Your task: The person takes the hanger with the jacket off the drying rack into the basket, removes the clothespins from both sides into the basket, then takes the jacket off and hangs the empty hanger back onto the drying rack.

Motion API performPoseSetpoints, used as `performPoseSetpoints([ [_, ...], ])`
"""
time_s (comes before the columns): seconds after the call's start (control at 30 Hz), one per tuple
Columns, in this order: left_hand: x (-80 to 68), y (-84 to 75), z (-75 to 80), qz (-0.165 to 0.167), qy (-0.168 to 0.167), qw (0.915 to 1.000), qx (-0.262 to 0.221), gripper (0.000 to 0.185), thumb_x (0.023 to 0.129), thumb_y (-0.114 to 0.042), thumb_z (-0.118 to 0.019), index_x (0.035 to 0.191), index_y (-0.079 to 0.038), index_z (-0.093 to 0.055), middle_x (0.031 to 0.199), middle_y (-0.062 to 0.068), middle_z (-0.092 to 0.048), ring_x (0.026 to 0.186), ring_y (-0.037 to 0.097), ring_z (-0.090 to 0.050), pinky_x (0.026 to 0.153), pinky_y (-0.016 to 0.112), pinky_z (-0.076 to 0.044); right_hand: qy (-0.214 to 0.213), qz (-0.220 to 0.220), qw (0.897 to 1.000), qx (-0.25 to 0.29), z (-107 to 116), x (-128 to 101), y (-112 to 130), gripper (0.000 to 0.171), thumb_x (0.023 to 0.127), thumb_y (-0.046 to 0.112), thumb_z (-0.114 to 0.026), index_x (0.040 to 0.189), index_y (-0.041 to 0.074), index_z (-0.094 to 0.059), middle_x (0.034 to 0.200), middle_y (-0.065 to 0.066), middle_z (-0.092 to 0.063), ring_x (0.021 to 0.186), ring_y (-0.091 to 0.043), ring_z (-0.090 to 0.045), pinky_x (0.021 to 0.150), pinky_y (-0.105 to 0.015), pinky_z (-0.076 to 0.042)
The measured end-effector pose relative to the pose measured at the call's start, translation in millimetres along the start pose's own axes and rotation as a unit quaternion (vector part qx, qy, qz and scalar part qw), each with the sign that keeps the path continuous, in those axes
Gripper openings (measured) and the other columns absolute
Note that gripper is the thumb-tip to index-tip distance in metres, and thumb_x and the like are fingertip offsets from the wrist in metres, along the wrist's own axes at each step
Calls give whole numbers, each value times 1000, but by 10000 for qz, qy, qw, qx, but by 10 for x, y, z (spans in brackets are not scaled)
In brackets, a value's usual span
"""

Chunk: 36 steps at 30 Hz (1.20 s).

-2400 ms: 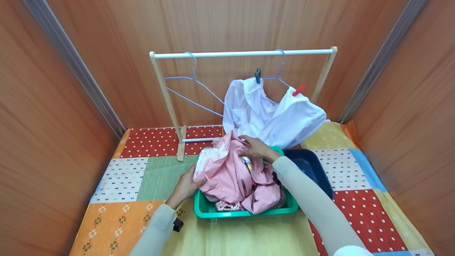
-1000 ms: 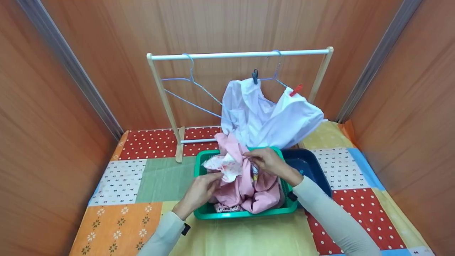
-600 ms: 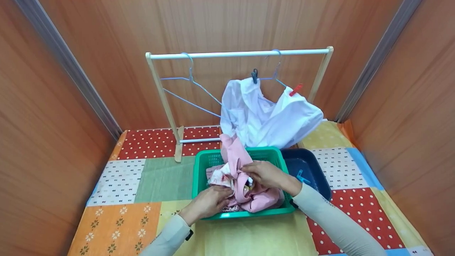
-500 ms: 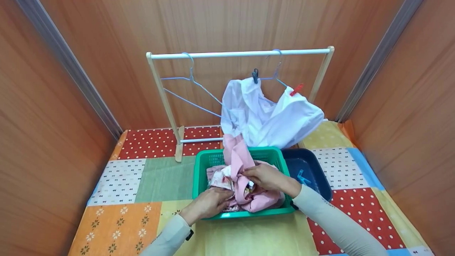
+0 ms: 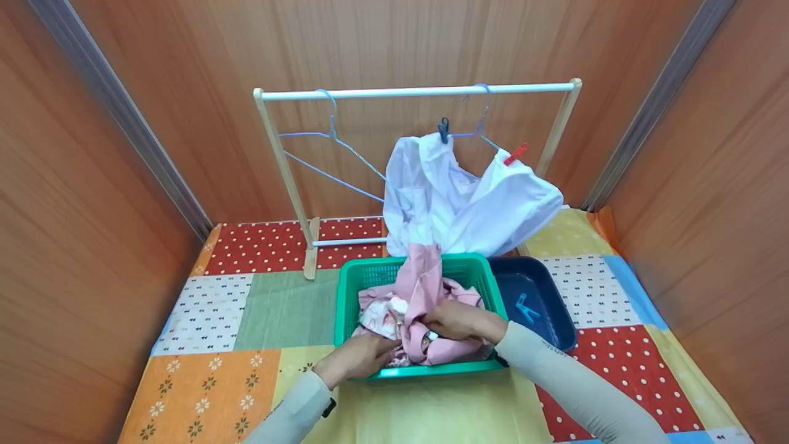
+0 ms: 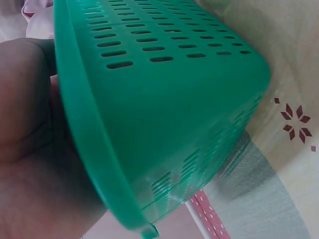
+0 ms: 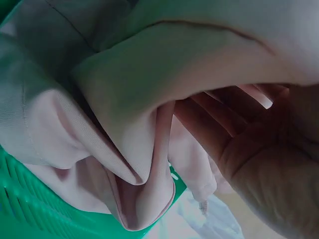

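Both your hands are down in the green basket [image 5: 349, 290] at the quilt's near edge. Your right hand [image 5: 459, 320] curls into the pink garment [image 5: 425, 280], whose long tail runs away toward the white shirt [image 5: 468, 203]. Your left hand [image 5: 356, 359] reaches in beside it; I cannot tell its fingers' state. A blue tub [image 5: 548, 302] sits right.

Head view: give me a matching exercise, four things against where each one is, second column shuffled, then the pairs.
Things
1. pink clothes
2. white shirt
3. blue peg
4. bare blue hanger

Places
A. lying in the dark blue tub
B. hooked near the left end of the rail, nothing on it
C. heaped in the green basket, under both hands
D. pegged on a hanger near the right end of the rail

Pairs: 1-C, 2-D, 3-A, 4-B
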State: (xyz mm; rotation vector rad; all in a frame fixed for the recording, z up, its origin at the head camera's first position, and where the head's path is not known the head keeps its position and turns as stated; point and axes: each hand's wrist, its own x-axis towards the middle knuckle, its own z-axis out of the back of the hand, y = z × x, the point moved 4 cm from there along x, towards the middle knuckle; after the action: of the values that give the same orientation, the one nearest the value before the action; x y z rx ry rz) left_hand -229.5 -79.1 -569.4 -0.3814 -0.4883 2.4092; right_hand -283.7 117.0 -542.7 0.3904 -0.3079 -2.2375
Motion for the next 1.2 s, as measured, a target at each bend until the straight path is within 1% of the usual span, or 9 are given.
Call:
performPoseSetpoints([
  [0.17,-21,3,63,-34,-423,9990,-126,32,100,-28,-55,130,-22,-65,118,-1,-71,103,16,-67,91,42,-55,-108,136,9998,93,58,-54,-37,21,103,23,-50,104,15,-69,84,-2,-68,77,-13,-61,72,-30,-50],
  [0.3,-60,-1,220,27,-940,9954,-203,28,99,-27,-58,123,-17,-68,95,-2,-72,80,13,-61,73,34,-55,-375,62,9990,223,160,-157,-72,24,102,26,-52,118,17,-67,88,0,-70,77,-10,-60,74,-29,-50],
  [0.37,-80,-6,323,110,-1224,9920,-275,29,99,-27,-59,123,-14,-68,93,0,-72,76,13,-61,70,31,-54,-503,-57,9982,332,232,-213,-95,28,102,25,-54,127,19,-65,94,2,-71,79,-8,-58,77,-28,-50],
  [0.43,-94,-15,428,170,-1540,9876,-269,30,97,-26,-61,123,-12,-68,98,3,-73,81,16,-66,73,31,-57,-602,-149,9971,431,318,-260,-121,32,101,23,-55,131,19,-63,94,1,-71,76,-8,-57,76,-28,-50],
  [0.5,-101,-40,535,198,-1847,9824,-193,33,96,-27,-62,125,-12,-67,112,5,-72,97,19,-69,83,36,-59,-732,-175,9960,488,412,-293,-148,33,99,19,-56,131,16,-63,97,-2,-72,75,-8,-58,74,-28,-51],
  [0.57,-97,-82,630,146,-2130,9769,-57,35,95,-28,-64,127,-12,-66,125,5,-68,113,23,-65,92,41,-56,-907,-224,9945,477,510,-304,-181,31,99,17,-57,128,13,-65,99,-3,-72,76,-8,-60,72,-28,-51],
  [0.7,-66,-213,774,-60,-2412,9702,207,41,93,-31,-66,131,-14,-63,135,5,-61,126,24,-57,101,44,-51,-1393,-320,9884,509,688,-235,-243,27,99,17,-57,122,8,-68,107,-8,-73,86,-15,-67,77,-34,-56],
  [0.93,79,-523,776,-706,-2144,9692,982,60,90,-42,-67,143,-17,-51,149,8,-50,139,31,-45,111,52,-39,-2070,-371,9763,516,884,120,-309,30,98,16,-60,126,6,-64,123,-10,-68,109,-27,-65,96,-47,-52],
  [1.2,271,-752,462,-1136,-922,9789,1428,86,81,-71,-61,152,-29,-36,163,1,-28,154,30,-15,120,60,-17,-1709,-497,9840,123,905,501,-469,44,96,17,-61,139,12,-55,149,-14,-48,138,-32,-44,113,-49,-37],
])
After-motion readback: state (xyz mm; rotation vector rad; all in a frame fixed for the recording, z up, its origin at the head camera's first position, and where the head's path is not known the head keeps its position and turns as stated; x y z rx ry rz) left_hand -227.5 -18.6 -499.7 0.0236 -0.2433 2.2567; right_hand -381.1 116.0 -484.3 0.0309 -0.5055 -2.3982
